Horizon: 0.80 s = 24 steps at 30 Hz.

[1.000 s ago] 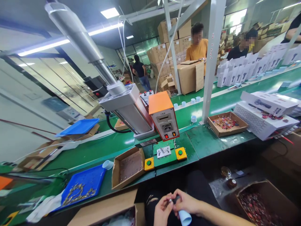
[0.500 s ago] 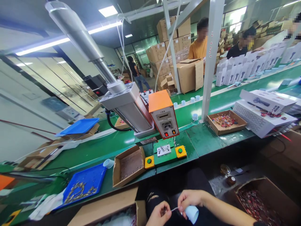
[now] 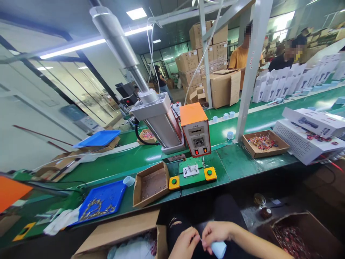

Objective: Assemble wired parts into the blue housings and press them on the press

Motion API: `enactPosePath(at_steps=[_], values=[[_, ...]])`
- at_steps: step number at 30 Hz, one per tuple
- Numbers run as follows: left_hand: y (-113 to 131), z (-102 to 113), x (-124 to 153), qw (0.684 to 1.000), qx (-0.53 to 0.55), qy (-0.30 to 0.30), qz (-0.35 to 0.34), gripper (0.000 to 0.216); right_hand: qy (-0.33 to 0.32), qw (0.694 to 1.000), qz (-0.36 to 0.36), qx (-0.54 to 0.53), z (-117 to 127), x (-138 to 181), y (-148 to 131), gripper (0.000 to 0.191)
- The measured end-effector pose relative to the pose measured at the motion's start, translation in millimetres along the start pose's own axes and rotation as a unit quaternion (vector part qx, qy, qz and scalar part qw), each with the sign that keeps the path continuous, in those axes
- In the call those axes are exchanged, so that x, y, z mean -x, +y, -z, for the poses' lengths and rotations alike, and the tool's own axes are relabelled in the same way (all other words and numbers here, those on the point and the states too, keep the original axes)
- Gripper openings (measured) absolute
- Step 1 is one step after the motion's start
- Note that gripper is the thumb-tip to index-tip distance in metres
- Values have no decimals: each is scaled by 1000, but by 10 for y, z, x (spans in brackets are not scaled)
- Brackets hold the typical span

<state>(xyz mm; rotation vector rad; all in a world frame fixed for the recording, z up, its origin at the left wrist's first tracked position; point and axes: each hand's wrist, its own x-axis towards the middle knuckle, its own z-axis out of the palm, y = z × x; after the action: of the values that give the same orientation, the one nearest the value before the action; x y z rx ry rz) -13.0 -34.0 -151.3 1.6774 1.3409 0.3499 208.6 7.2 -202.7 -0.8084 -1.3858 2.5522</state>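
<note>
The right hand (image 3: 216, 232) grips a light-blue, tapered plastic cup (image 3: 219, 249) projecting below its curled fingers. Beside that grip, the left hand (image 3: 186, 243) pinches a thin, pale strand (image 3: 201, 240) between fingertips.

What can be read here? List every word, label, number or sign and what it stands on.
None is sharp enough to quote.
Orange-and-white boxy control unit: front labels, too small to read.
White cardboard boxes piled at right: lettering, too blurred to read.
White upright cardboard boxes in a row: any print too small.
Stacked brown cardboard cartons: dark print, blurred.
Pale grey metal post: small red marks, unreadable.
</note>
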Motion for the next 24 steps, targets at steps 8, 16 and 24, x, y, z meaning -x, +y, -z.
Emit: enactPosePath(at_steps=[8,16,24], values=[[-154,166,103,998,32,-15,47,52,-19,998,-23,-52,118,77,-48,35],[-82,329,113,991,120,-32,50,68,126,981,51,-139,-28,53,-100,41],[-285,443,112,993,92,-38,66,80,140,984,76,-78,-140,178,-154,42]])
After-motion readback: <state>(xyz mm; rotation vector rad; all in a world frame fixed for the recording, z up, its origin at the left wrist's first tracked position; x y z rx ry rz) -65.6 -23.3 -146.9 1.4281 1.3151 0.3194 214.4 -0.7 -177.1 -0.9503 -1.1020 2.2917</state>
